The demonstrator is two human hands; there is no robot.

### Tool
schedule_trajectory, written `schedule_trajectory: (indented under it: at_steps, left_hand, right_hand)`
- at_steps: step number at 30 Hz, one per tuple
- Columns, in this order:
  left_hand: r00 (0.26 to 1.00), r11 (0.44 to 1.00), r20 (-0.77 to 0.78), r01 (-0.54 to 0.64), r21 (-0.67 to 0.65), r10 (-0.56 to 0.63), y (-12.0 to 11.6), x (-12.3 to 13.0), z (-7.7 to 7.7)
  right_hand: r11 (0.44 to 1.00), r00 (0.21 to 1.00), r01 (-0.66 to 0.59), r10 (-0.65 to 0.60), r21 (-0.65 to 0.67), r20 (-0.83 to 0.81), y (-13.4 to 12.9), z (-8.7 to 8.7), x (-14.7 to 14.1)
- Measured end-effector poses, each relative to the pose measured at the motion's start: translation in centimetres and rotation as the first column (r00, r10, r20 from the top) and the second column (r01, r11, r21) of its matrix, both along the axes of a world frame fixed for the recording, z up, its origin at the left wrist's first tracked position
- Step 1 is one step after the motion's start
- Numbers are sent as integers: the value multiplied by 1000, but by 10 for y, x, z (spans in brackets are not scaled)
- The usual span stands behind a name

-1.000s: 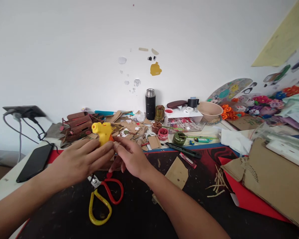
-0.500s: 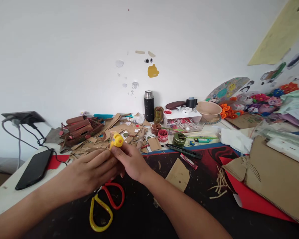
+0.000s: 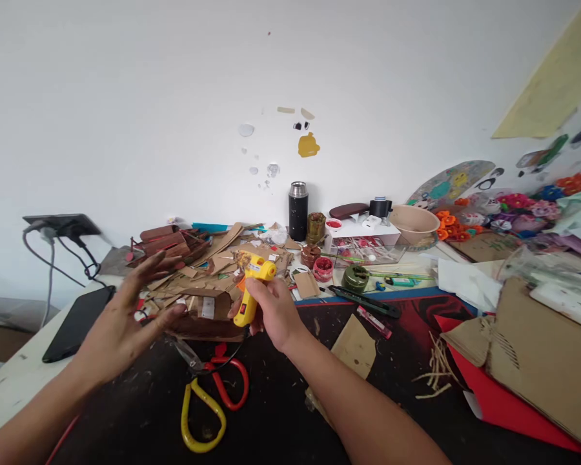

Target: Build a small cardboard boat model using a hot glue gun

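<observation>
My right hand [image 3: 275, 310] is wrapped round the handle of a yellow hot glue gun [image 3: 246, 307], its nozzle tilted up and to the left. Fingers apart and holding nothing, my left hand [image 3: 121, 323] hovers over the left side of the desk. Between the hands lies a brown cardboard piece [image 3: 208, 326] with a white label on it, partly hidden by the glue gun. Scissors [image 3: 196, 381] with one yellow and one red handle rest on the dark mat just in front of it.
Cardboard scraps [image 3: 223, 255] are heaped at the back. A black phone [image 3: 80, 323] lies left, below a power strip [image 3: 62, 225]. A black flask [image 3: 298, 213], paint jars [image 3: 356, 279] and a utility knife [image 3: 365, 301] are behind my right hand. Cardboard sheets [image 3: 542, 361] sit at right.
My hands have moved apart. The left hand has opened and shifted left, while the right has turned the glue gun so that its handle and body show. The camera view has shifted slightly.
</observation>
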State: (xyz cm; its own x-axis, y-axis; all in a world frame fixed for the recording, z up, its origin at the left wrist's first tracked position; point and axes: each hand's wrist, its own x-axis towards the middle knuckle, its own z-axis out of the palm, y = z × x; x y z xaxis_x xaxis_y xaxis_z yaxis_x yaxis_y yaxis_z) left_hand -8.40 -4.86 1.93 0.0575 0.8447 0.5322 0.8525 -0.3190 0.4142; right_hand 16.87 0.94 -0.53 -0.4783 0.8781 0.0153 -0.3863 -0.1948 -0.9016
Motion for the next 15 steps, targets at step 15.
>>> schedule_trajectory:
  at_steps: [15]
  left_hand:
    - [958,875,216,262,-407,-186,58,-7,-45]
  right_hand:
    - [997,996,-57,54,54,65,-7,-8,-1]
